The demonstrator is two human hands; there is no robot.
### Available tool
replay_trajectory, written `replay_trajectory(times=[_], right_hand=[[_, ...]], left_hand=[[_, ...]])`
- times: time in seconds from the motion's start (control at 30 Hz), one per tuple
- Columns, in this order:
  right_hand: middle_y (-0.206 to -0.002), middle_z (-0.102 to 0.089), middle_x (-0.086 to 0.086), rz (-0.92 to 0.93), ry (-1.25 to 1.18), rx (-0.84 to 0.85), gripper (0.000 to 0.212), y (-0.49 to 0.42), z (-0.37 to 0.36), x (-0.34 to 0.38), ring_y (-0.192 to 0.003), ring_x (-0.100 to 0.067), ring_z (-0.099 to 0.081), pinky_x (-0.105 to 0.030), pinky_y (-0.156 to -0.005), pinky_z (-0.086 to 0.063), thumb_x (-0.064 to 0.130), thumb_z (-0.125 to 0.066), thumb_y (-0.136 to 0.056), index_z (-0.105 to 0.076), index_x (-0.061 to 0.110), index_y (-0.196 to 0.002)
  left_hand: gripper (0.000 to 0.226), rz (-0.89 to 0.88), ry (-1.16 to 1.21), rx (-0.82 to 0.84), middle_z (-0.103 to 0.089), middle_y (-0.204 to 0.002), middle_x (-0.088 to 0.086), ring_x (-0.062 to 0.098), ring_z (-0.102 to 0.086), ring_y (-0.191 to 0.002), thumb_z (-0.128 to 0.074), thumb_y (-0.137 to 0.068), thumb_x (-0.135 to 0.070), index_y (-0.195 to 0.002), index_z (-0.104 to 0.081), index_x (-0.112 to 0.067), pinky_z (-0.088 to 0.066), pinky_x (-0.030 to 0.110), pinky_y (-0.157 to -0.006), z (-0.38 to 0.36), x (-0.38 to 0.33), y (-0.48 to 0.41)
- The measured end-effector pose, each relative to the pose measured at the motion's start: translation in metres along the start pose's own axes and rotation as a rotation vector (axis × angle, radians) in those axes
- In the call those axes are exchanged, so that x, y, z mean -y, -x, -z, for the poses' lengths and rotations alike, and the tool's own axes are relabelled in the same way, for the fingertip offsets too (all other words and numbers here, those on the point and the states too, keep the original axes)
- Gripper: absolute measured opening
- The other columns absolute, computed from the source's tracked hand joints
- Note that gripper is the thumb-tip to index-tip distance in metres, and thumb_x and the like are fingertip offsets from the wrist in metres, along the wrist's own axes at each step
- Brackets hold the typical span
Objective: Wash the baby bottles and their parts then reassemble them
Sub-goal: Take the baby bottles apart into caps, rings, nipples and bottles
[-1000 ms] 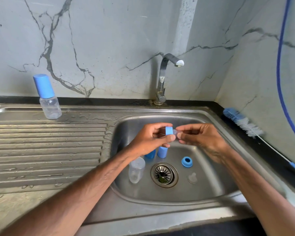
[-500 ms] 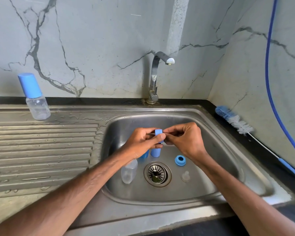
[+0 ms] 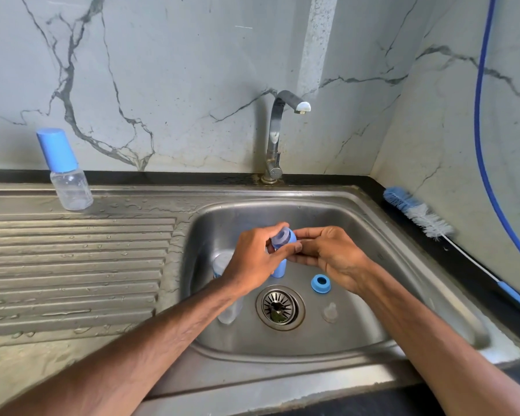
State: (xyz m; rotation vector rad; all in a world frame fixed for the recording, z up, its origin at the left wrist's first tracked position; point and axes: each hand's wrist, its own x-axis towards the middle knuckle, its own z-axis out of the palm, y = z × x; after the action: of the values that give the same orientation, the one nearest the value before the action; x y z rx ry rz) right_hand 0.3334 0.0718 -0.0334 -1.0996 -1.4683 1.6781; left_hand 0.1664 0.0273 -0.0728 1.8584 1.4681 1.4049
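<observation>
Left hand [image 3: 252, 261] is gripping a blue collar ring [image 3: 282, 238] between thumb and curled fingers, holding it up over the basin with its hole tipped toward the camera. Right hand [image 3: 330, 256] is pinching at the ring's right edge, thumb on top and fingers curled underneath. Can't tell if anything clear is sitting between those fingertips.

Just behind and below the hands, a blue cap [image 3: 279, 270] is standing on the sink [image 3: 382, 235] floor. A clear bottle body [image 3: 229, 313] is sitting under the left wrist, mostly hidden by it. A second blue ring [image 3: 321, 283] is lying right of the drain [image 3: 280, 307], and a clear teat [image 3: 330, 312] is sitting near it, closer to the front.

Further out, a capped bottle [image 3: 65, 172] is standing upright at the back of the wet drainboard [image 3: 72, 259]. The tap [image 3: 278, 136] isn't running. A bottle brush [image 3: 418, 214] is lying on the counter to the right, and a blue hose [image 3: 484, 115] is hanging down the wall.
</observation>
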Motion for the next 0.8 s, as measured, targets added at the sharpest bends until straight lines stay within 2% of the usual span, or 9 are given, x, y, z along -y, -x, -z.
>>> replay_trajectory(times=[0.13, 0.2, 0.27, 0.33, 0.4, 0.47, 0.57, 0.7, 0.8], right_hand=[[-0.116, -0.074, -0.027, -0.124, -0.190, 0.090, 0.036, -0.001, 0.002, 0.007, -0.102, -0.034, -0.075, -0.045, -0.094, -0.060, -0.001, -0.038, -0.102, -0.065, -0.008, -0.126], [-0.110, -0.075, -0.022, -0.135, -0.147, 0.114, 0.033, 0.001, -0.002, 0.009, -0.092, -0.030, -0.073, -0.046, -0.093, -0.061, 0.016, -0.045, -0.106, -0.070, -0.002, -0.119], [-0.107, -0.077, -0.021, -0.086, 0.032, 0.075, 0.029, 0.002, -0.006, 0.006, -0.089, -0.029, -0.073, -0.043, -0.089, -0.063, 0.026, -0.061, -0.102, -0.076, 0.003, -0.111], [-0.104, -0.077, -0.022, -0.030, 0.145, -0.002, 0.020, 0.003, -0.011, 0.004, -0.088, -0.030, -0.074, -0.043, -0.089, -0.064, 0.021, -0.070, -0.095, -0.080, 0.006, -0.104], [-0.096, -0.079, -0.019, -0.017, 0.190, -0.022, 0.014, 0.005, -0.014, 0.004, -0.081, -0.027, -0.073, -0.042, -0.088, -0.063, 0.016, -0.070, -0.093, -0.083, 0.009, -0.092], [-0.087, -0.079, -0.015, -0.039, 0.236, -0.038, 0.018, 0.005, -0.017, 0.005, -0.073, -0.022, -0.073, -0.042, -0.087, -0.063, 0.013, -0.066, -0.092, -0.082, 0.009, -0.084], [-0.082, -0.079, -0.014, -0.045, 0.311, -0.120, 0.023, 0.000, -0.018, 0.000, -0.070, -0.022, -0.073, -0.047, -0.088, -0.063, 0.012, -0.061, -0.094, -0.076, -0.004, -0.096], [-0.079, -0.079, -0.012, -0.028, 0.393, -0.111, 0.017, -0.003, -0.017, -0.003, -0.071, -0.022, -0.073, -0.048, -0.085, -0.064, 0.003, -0.066, -0.090, -0.075, 0.000, -0.104], [-0.078, -0.077, -0.015, -0.011, 0.472, -0.116, 0.019, -0.005, -0.014, -0.004, -0.073, -0.026, -0.075, -0.051, -0.082, -0.065, -0.001, -0.066, -0.086, -0.074, 0.003, -0.103]], left_hand=[[0.031, 0.014, -0.004, -0.079, -0.072, -0.077, -0.002, 0.003, -0.059, -0.063, -0.086, -0.083, -0.032, -0.105, -0.074, -0.014, -0.050, 0.023, -0.062, 0.002, 0.003, -0.001], [0.037, 0.018, -0.016, -0.086, -0.076, -0.087, -0.009, 0.003, -0.066, -0.072, -0.090, -0.078, -0.026, -0.112, -0.077, -0.016, -0.047, 0.012, -0.066, 0.003, 0.004, -0.001], [0.025, -0.018, -0.034, -0.056, -0.069, -0.074, -0.013, 0.004, -0.059, -0.063, -0.090, -0.078, -0.024, -0.099, -0.077, -0.020, -0.042, 0.012, -0.061, 0.003, 0.002, -0.001], [0.019, -0.069, -0.093, -0.032, -0.061, -0.064, -0.010, 0.005, -0.052, -0.058, -0.088, -0.080, -0.023, -0.085, -0.070, -0.019, -0.043, 0.021, -0.056, 0.002, 0.000, -0.001], [0.025, -0.079, -0.155, -0.027, -0.071, -0.073, -0.002, 0.009, -0.064, -0.065, -0.088, -0.080, -0.028, -0.093, -0.073, -0.013, -0.053, 0.029, -0.061, 0.002, -0.002, 0.001], [0.033, -0.099, -0.238, -0.016, -0.077, -0.084, 0.001, 0.010, -0.069, -0.072, -0.087, -0.080, -0.032, -0.104, -0.074, -0.012, -0.054, 0.029, -0.066, 0.001, -0.005, 0.003], [0.032, -0.163, -0.433, 0.011, -0.074, -0.086, 0.002, 0.010, -0.059, -0.073, -0.085, -0.084, -0.029, -0.111, -0.073, -0.017, -0.049, 0.023, -0.066, -0.004, -0.010, 0.005], [0.041, -0.178, -0.545, 0.027, -0.072, -0.096, 0.008, 0.021, -0.066, -0.089, -0.081, -0.088, -0.026, -0.126, -0.068, -0.017, -0.050, 0.026, -0.072, -0.005, -0.014, 0.004], [0.040, -0.173, -0.620, 0.058, -0.071, -0.101, 0.008, 0.020, -0.067, -0.093, -0.077, -0.092, -0.027, -0.129, -0.067, -0.016, -0.046, 0.022, -0.071, -0.003, -0.017, 0.004]])
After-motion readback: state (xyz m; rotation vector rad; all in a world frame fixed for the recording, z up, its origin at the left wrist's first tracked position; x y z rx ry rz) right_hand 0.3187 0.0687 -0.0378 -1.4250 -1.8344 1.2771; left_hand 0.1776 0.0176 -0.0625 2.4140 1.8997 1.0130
